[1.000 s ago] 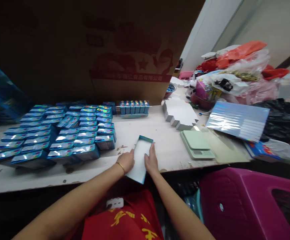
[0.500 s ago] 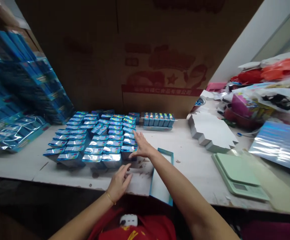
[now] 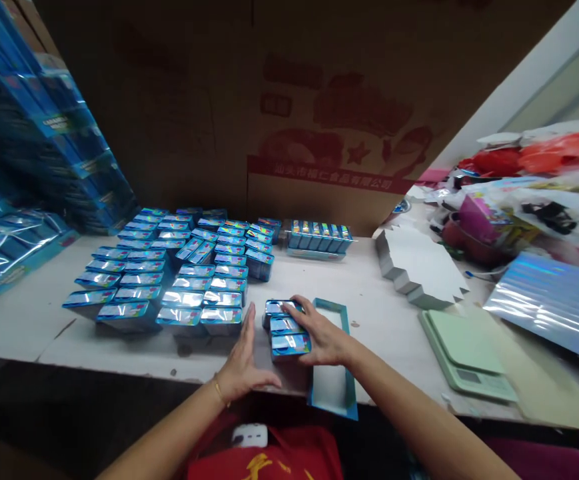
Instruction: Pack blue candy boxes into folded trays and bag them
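Observation:
My right hand [image 3: 319,333] is wrapped over a short row of three small blue boxes [image 3: 289,327], its fingers on the far end and its thumb near the front one. My left hand [image 3: 243,360] is just left of them, thumb and fingers spread, holding nothing. Beyond it stand many more blue boxes [image 3: 182,299] in close rows with shiny printed tops. Under my right wrist lies an open shallow blue tray [image 3: 336,393] with a pale inside, partly hidden by the arm.
A clear-wrapped pack [image 3: 319,237] of blue boxes stands before a large brown carton [image 3: 209,147]. To the right are a stack of white cut card [image 3: 422,263], a green scale [image 3: 469,353] and shiny blue sheets [image 3: 549,300]. Wrapped blue packs [image 3: 69,147] are piled at left.
My right hand has drawn three boxes out of the right-hand row, towards me and rightwards to beside the tray. My left hand has opened wider. The view has shifted slightly.

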### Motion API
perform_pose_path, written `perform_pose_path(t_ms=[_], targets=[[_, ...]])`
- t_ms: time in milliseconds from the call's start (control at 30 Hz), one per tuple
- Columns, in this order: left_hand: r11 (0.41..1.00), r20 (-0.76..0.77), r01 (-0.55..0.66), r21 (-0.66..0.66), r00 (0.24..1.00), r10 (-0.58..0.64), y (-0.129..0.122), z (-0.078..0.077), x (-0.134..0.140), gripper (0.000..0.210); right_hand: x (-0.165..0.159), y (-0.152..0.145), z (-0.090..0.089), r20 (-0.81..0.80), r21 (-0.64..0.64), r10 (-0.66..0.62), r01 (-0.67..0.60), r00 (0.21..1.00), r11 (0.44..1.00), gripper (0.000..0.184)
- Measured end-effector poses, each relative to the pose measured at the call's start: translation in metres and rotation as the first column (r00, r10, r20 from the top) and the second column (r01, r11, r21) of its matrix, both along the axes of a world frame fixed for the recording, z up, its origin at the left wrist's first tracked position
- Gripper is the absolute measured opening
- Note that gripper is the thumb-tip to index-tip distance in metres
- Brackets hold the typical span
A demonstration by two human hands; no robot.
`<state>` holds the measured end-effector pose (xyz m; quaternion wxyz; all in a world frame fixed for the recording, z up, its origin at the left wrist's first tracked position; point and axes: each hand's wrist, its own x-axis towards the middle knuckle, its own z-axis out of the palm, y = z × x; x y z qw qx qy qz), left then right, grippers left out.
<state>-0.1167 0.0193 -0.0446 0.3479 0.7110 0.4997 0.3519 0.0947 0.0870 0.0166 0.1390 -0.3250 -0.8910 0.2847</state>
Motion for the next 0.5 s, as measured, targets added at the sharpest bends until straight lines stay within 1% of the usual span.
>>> perform_pose_path(t_ms=[33, 67, 133, 200, 233, 300, 367, 433, 500], targets=[[0.999, 0.019, 0.031, 0.006, 0.999, -0.031, 0.007, -0.001, 0.007, 0.135, 0.000, -0.005, -0.003, -0.022, -0.019, 0.000, 0.000, 1.000, 1.000, 0.103], [0.998, 0.050, 0.061, -0.004, 0.997, -0.060, 0.013, -0.003, 0.013, 0.139, -0.001, -0.008, -0.008, -0.049, -0.037, -0.017, 0.015, 0.999, 0.999, 0.107], [0.995, 0.099, 0.084, -0.053, 0.992, -0.078, 0.021, -0.005, 0.025, 0.136, -0.007, -0.013, -0.018, -0.110, -0.056, -0.088, 0.082, 0.990, 0.995, 0.110], [0.995, 0.070, 0.047, -0.091, 0.997, -0.041, 0.023, -0.006, 0.030, 0.128, -0.012, -0.016, -0.024, -0.165, -0.033, -0.143, 0.139, 0.976, 0.990, 0.108], [0.995, 0.037, 0.019, -0.095, 0.999, -0.015, 0.023, -0.004, 0.031, 0.126, -0.014, -0.017, -0.024, -0.183, -0.003, -0.148, 0.150, 0.972, 0.989, 0.105], [0.998, -0.027, -0.014, -0.057, 1.000, 0.013, 0.021, 0.001, 0.033, 0.122, -0.010, -0.020, -0.015, -0.198, 0.079, -0.130, 0.148, 0.972, 0.986, 0.098], [0.999, -0.069, 0.001, 0.032, 0.998, 0.001, 0.021, 0.011, 0.040, 0.118, 0.003, -0.025, 0.001, -0.192, 0.152, -0.130, 0.160, 0.973, 0.975, 0.095], [0.990, -0.112, 0.047, 0.132, 0.993, -0.032, 0.025, 0.022, 0.056, 0.115, 0.023, -0.030, 0.017, -0.185, 0.184, -0.172, 0.206, 0.967, 0.961, 0.093], [0.978, -0.136, 0.096, 0.188, 0.988, -0.071, 0.033, 0.030, 0.080, 0.116, 0.047, -0.034, 0.027, -0.194, 0.183, -0.247, 0.282, 0.949, 0.942, 0.090]])
